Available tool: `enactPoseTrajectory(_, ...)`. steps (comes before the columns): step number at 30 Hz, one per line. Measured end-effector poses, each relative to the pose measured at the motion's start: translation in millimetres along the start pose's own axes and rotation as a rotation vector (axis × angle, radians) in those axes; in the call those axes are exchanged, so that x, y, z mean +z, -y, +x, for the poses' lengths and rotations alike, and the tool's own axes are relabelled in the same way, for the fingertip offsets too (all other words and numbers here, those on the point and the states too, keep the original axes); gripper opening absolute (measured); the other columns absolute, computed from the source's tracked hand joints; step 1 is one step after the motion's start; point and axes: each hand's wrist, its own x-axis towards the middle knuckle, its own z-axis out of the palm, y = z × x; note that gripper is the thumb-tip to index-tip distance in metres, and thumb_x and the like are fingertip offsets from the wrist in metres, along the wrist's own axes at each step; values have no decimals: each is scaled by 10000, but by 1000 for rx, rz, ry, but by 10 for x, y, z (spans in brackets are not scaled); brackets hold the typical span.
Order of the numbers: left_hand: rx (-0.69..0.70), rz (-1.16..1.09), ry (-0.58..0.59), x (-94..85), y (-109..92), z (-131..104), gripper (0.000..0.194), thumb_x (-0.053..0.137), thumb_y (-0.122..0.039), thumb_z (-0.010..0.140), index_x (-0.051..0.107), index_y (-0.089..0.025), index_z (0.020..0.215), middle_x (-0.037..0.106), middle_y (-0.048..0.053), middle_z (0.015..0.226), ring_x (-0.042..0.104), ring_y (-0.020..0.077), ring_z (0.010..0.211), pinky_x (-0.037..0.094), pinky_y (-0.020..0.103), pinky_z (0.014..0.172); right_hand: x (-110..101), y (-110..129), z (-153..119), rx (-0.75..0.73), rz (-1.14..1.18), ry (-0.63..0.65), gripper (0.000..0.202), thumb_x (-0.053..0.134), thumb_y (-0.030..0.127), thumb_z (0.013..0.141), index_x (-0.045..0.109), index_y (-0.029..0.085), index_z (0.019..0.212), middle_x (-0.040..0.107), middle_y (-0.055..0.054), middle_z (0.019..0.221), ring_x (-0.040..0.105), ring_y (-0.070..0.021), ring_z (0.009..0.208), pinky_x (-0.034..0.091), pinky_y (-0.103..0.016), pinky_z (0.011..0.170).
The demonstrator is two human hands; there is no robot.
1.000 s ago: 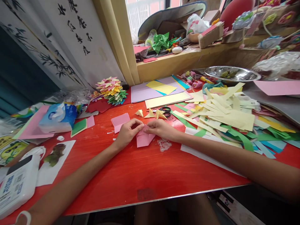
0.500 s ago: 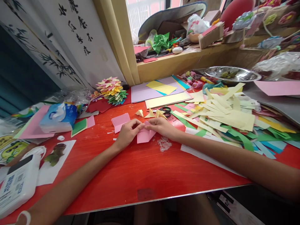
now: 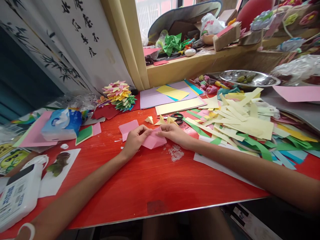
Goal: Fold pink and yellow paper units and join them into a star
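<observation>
A creased sheet of pink paper [image 3: 155,140] is held just above the red table between my two hands. My left hand [image 3: 135,140] pinches its left edge between thumb and fingers. On the other side, my right hand [image 3: 173,133] grips its upper right edge. Behind my left hand lies another piece of pink paper [image 3: 128,128], partly covered by the fingers. Small folded yellow paper pieces [image 3: 162,120] sit just beyond my hands, beside black-handled scissors [image 3: 178,117]. Clear plastic bits [image 3: 176,153] lie below my right hand.
Paper strips [image 3: 240,116] pile up on the right, near a metal bowl [image 3: 250,78]. Coloured sheets [image 3: 150,98] and a folded-paper stack [image 3: 120,95] stand at the back. A tissue pack [image 3: 61,125] and a white device [image 3: 21,193] are on the left of the red table [image 3: 120,196].
The pink paper has been opened wider and tilted between my hands, showing more of its surface. My left hand has shifted slightly, and both hands keep hold of it.
</observation>
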Motion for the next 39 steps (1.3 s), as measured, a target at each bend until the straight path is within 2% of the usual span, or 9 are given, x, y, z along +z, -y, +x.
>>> enactPoseTrajectory(4, -22, -39, -24, 3, 25, 14, 300, 557, -442, 728, 506, -158, 647, 446, -29, 599, 388, 86, 551, 302, 211, 509, 25, 49, -10, 38, 39, 73, 155, 530, 270, 762, 489, 157, 664, 512, -5, 610, 484, -88, 538, 370, -232, 508)
enactPoseTrajectory(10, -52, -119, -17, 1, 28, 26, 313, 540, -446, 743, 480, -159, 634, 402, -34, 583, 360, 77, 531, 283, 205, 488, 12, 45, -24, -67, -75, 5, 263, 495, 341, 804, 502, 147, 627, 465, 12, 604, 417, -68, 544, 340, -215, 512)
enactPoseTrajectory(14, -41, -263, -79, -7, 23, 35, 290, 482, -452, 780, 494, -167, 729, 442, -21, 638, 400, 85, 548, 341, 213, 520, -1, -1, 3, -43, 190, -119, 238, 482, 354, 817, 570, 136, 783, 556, -13, 708, 506, -81, 617, 421, -216, 591)
enactPoseTrajectory(17, -4, -165, -11, 0, 13, 38, 278, 565, -425, 724, 531, -165, 815, 522, 3, 740, 470, 114, 650, 387, 234, 613, 1, -9, 26, -7, 438, -159, 265, 471, 354, 826, 575, 134, 929, 613, -50, 805, 576, -108, 688, 478, -256, 665)
enactPoseTrajectory(19, 17, -50, 12, 6, 14, 40, 266, 577, -409, 715, 547, -162, 811, 547, 7, 762, 487, 127, 701, 383, 241, 657, 9, -1, 33, 0, 487, -126, 270, 483, 354, 822, 585, 130, 934, 631, -67, 827, 598, -117, 704, 491, -275, 694)
enactPoseTrajectory(25, 19, -106, -85, 2, 78, 60, 250, 525, -387, 765, 494, -163, 660, 471, -32, 603, 436, 92, 574, 351, 222, 577, 36, 23, 23, 93, 324, 28, 183, 558, 295, 770, 620, 134, 831, 632, -50, 772, 608, -106, 692, 487, -276, 758)
enactPoseTrajectory(31, -32, -153, 20, 7, 46, 49, 212, 581, -368, 724, 523, -164, 709, 488, -36, 601, 445, 86, 538, 357, 223, 542, 13, 40, -4, -18, 169, -100, 192, 513, 299, 789, 551, 140, 689, 544, 11, 646, 520, -83, 589, 466, -233, 605)
enactPoseTrajectory(36, -62, -208, -35, 8, 48, 46, 214, 546, -382, 751, 560, -169, 753, 506, -25, 626, 440, 81, 531, 345, 213, 510, 38, 73, -12, 74, 299, -17, 152, 522, 281, 787, 569, 147, 732, 576, -8, 694, 561, -94, 609, 486, -275, 698)
enactPoseTrajectory(39, -97, -213, -12, 8, 61, 43, 222, 567, -388, 734, 566, -167, 731, 491, -32, 572, 416, 78, 491, 318, 211, 479, 46, 56, -7, 41, 328, -32, 199, 492, 315, 813, 583, 147, 761, 597, -21, 706, 580, -100, 636, 484, -274, 723)
